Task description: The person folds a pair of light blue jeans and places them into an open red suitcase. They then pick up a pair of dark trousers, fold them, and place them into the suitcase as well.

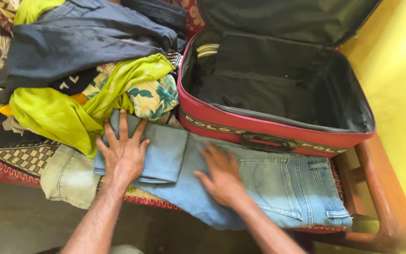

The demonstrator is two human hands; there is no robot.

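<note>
Patterned bed cover underlies light-blue jeans; left hand, fingers spread, pins the folded leg while right hand presses flat, best smoothing toward the waistband.

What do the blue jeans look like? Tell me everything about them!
The blue jeans are light, faded denim with stitched back pockets and belt loops at the waist end. They lie flat along the bed's front edge, right before the open red suitcase. The leg end is folded over on top. The left hand presses flat on that fold, and the right hand rests on the middle. A pale green garment lies beside them.
</note>
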